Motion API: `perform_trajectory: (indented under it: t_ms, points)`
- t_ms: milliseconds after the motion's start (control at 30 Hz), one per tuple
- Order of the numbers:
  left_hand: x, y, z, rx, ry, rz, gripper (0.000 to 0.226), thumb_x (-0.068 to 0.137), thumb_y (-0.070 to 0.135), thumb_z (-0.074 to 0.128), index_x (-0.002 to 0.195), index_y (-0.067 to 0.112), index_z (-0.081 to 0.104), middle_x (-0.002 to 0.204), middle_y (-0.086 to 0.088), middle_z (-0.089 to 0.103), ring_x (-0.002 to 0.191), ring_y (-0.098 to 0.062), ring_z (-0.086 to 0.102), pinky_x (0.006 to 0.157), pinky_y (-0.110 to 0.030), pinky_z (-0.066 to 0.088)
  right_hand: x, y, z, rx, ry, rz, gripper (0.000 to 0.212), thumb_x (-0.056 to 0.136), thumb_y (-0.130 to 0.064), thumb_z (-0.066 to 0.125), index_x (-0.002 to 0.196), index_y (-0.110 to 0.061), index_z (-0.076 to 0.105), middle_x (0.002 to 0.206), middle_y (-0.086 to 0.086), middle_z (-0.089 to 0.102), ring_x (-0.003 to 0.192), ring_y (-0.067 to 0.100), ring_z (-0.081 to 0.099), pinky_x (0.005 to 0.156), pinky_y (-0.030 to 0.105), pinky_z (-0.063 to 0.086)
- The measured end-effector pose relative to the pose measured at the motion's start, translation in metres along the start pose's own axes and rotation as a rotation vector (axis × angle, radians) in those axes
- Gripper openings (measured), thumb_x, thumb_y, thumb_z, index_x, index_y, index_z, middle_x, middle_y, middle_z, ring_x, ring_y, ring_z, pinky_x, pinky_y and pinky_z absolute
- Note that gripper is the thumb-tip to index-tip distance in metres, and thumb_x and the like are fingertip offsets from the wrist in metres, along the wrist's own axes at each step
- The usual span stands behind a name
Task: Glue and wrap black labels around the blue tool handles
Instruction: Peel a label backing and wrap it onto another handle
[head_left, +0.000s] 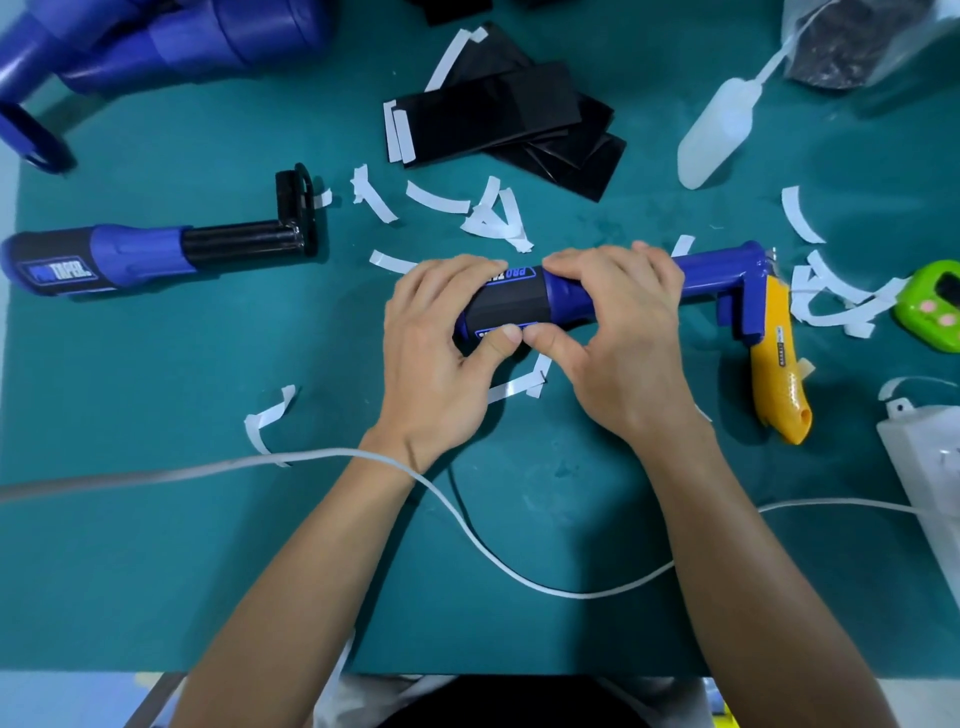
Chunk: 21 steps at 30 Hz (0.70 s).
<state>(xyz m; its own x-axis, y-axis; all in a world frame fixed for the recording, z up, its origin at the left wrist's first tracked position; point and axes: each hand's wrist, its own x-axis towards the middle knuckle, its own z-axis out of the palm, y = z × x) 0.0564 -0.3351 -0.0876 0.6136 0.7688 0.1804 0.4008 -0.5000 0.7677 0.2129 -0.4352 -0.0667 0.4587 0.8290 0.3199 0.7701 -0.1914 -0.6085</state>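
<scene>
At centre frame the left hand (436, 353) and right hand (618, 332) both clasp the blue tool handle (717, 273) over the worktop (156, 389), thumbs pressing the black label (511, 306) where its edges seem to meet. Uneven thumb pressure could skew or wrinkle that seam. Turning the tool could knock the yellow utility knife (776, 374) at its right end.

Open mat (156, 571) front-left, white cable (467, 525) across; black labels (493, 114) behind, yellow knife (776, 364) right.
</scene>
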Motion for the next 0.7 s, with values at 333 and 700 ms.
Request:
perform_trajectory:
  t_ms: [333, 700]
  points:
    - [-0.008, 0.012, 0.006, -0.129, 0.007, -0.147, 0.043, 0.093, 0.028, 0.071, 0.134, 0.018, 0.065, 0.134, 0.004, 0.056, 0.13, -0.012, 0.045, 0.111, -0.021, 0.033, -0.002, -0.001, 0.003, -0.001, -0.013, 0.022, 0.043, 0.084, -0.035, 0.081, 0.115, -0.009, 0.07, 0.115, -0.002, 0.072, 0.115, 0.015, 0.05, 0.12, 0.027, 0.015]
    - [-0.008, 0.018, 0.001, -0.076, 0.031, -0.157, 0.045, 0.084, 0.023, 0.075, 0.129, 0.021, 0.069, 0.131, 0.006, 0.061, 0.126, -0.008, 0.046, 0.11, -0.024, 0.036, -0.007, -0.002, 0.002, 0.03, 0.013, 0.052, 0.036, 0.084, -0.024, 0.08, 0.115, -0.007, 0.073, 0.117, -0.003, 0.072, 0.12, 0.0, 0.039, 0.12, 0.037, 0.021]
